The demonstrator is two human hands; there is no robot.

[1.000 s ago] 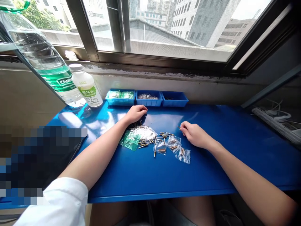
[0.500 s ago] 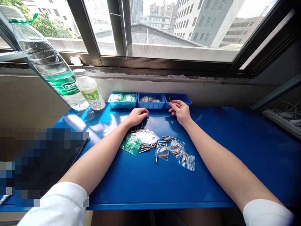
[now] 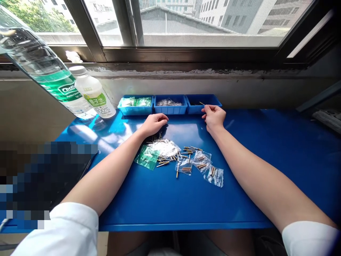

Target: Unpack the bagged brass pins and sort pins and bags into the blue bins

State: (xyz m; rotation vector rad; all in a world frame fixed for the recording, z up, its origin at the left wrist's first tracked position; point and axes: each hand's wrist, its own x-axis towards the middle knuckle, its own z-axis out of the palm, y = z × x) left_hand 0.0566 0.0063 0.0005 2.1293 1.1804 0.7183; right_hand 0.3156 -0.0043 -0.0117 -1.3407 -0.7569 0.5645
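Observation:
My right hand [image 3: 215, 116] is at the front right of the right-hand blue bin [image 3: 191, 108], its fingertips pinching a thin metal pin [image 3: 202, 103] that points into the bin. Some dark slim pieces lie inside there. On the tabletop in front of the middle bin rests my left hand [image 3: 156, 124], fingers curled together; whether anything is inside them is hidden. Just below it, brass-and-silver pins [image 3: 163, 163] lie scattered around a shiny clear bag [image 3: 165, 147] and a green bag [image 3: 147, 157]. Several small clear bags [image 3: 201, 160] with copper-coloured pieces lie to the right.
Plastic packets fill the left blue bin [image 3: 135, 111] and the middle blue bin [image 3: 170, 109]. A large water bottle [image 3: 53, 80] and a white drink bottle [image 3: 93, 94] stand at the back left of the blue table [image 3: 170, 202]. A window [image 3: 202, 25] is behind.
My right hand has shifted right along the right-hand bin with the pin. The left hand stays about where it was. The view has tilted down slightly.

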